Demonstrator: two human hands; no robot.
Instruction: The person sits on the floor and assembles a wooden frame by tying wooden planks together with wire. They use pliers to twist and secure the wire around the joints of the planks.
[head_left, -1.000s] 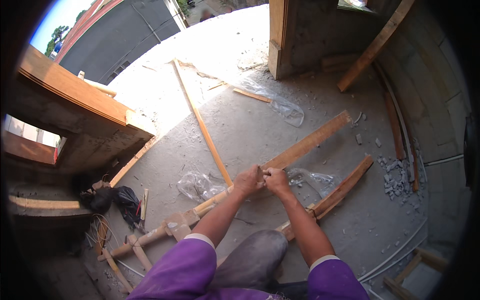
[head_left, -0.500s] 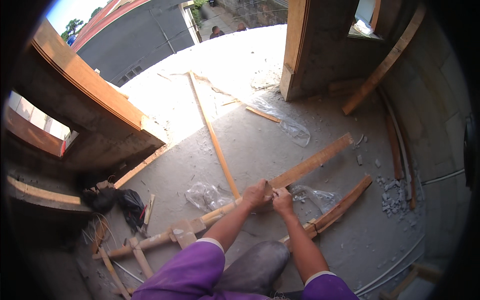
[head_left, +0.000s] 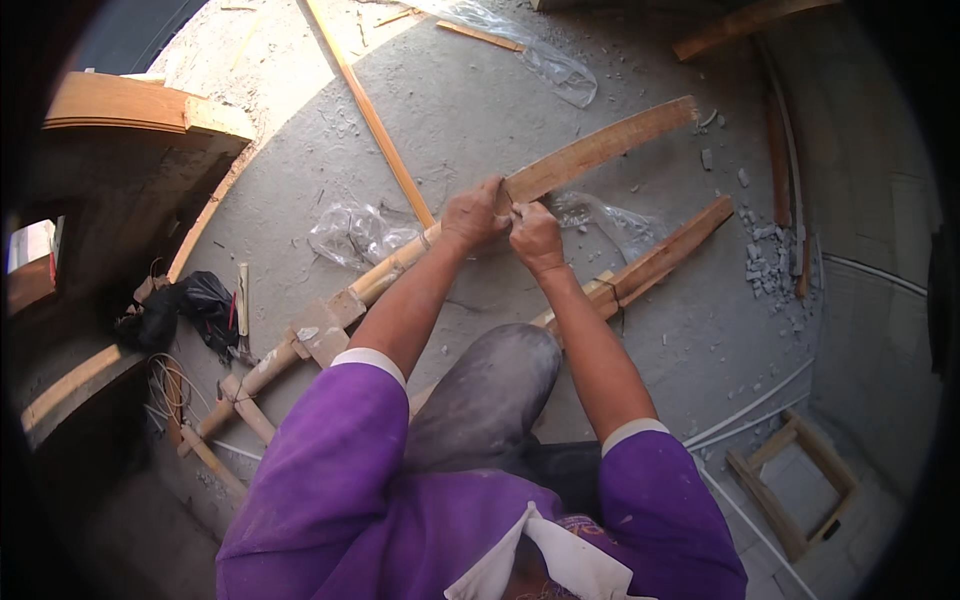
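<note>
Holding left hand (head_left: 474,216) and right hand (head_left: 537,237) curled closed, contents unclear, we meet the plank (head_left: 605,145) slanting from centre to upper right.

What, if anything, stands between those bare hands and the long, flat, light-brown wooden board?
Nothing visible. The left hand and right hand are both at the near end of the board. A crumpled, clear plastic sheet lies right of the right hand, not between.

1. Floor (head_left: 460,130): grey, dusty concrete.
2. Far edge: clear plastic sheet (head_left: 562,72).
3. Right edge: loose grey rubble (head_left: 768,262).
4. Left edge: black plastic bag (head_left: 208,305).
5. Near right corner: wooden frame (head_left: 768,506).
</note>
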